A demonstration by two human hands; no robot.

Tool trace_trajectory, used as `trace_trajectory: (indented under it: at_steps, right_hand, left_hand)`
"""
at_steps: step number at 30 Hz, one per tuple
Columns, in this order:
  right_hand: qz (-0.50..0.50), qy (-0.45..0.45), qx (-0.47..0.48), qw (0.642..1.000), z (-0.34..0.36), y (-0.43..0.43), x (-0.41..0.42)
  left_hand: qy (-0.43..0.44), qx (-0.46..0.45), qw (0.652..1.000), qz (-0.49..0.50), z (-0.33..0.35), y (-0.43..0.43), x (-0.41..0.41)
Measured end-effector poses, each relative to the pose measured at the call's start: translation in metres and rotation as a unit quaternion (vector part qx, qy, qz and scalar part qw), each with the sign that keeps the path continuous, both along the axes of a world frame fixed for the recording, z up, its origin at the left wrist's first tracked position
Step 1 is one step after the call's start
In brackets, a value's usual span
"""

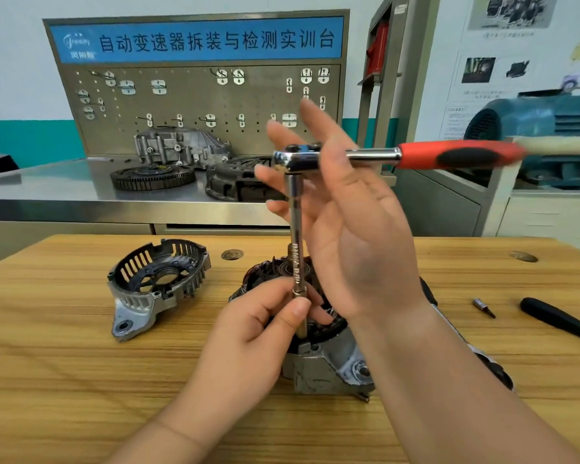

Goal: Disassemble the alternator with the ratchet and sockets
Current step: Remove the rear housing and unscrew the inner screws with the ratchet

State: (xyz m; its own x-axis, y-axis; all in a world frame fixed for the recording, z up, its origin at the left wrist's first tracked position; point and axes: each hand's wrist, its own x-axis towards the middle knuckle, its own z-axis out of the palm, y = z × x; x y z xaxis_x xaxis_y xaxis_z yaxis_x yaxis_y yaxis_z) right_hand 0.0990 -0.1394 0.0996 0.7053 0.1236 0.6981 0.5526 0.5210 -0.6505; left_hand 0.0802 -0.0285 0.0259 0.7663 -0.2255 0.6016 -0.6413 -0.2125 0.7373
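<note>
The alternator body (329,360) stands on the wooden table (81,380), windings exposed, partly hidden by my hands. A chrome ratchet (302,157) with a red and black handle (459,155) sits on top of a long extension bar (297,256) that stands upright into the alternator. My left hand (262,326) pinches the lower end of the bar between thumb and fingers. My right hand (345,209) is spread with straight fingers around the ratchet head, the ratchet lying against its palm side. The removed end cover (154,283) lies to the left.
A small bit socket (482,306) and a black handle (559,321) lie on the table at the right. Behind stands a steel bench (47,185) with a flywheel (153,177), a clutch cover (235,182), a gearbox housing (181,147) and a pegboard (198,105).
</note>
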Motion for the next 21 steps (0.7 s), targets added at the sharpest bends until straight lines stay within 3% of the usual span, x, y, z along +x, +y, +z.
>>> trace_trajectory:
  at_steps: [3,5,10,13,15,18,19,21]
  right_hand:
    - [-0.115,-0.126,-0.051,0.984,-0.001,-0.003,-0.004]
    - [-0.206,-0.160,-0.115,0.958,-0.005,-0.004,-0.002]
    - [-0.029,-0.030,0.014,0.999,0.002,0.001,-0.004]
    - [0.065,0.042,0.015,0.997,0.003,0.001,-0.002]
    - [0.068,0.044,0.008,0.997,0.001,0.001,-0.002]
    - [-0.109,-0.090,-0.051,0.989,0.008,-0.003,-0.002]
    - [-0.184,-0.146,-0.113,0.965,0.013,-0.005,0.000]
    - [-0.250,-0.149,-0.239,0.926,0.021,-0.008,0.006]
  left_hand:
    - [0.017,-0.023,1.000,0.003,-0.001,-0.002,0.001]
    - [0.019,-0.028,0.999,0.008,-0.001,-0.003,0.001]
    - [0.005,-0.012,1.000,-0.005,-0.001,-0.002,0.000]
    - [0.002,-0.020,1.000,-0.015,0.000,-0.002,0.001]
    - [0.020,-0.039,0.999,-0.024,-0.001,-0.002,0.002]
    - [0.031,-0.034,0.999,-0.019,-0.003,-0.001,0.004]
    - [0.033,-0.033,0.999,-0.016,-0.003,0.000,0.004]
    - [0.036,-0.027,0.999,-0.014,-0.002,0.000,0.004]
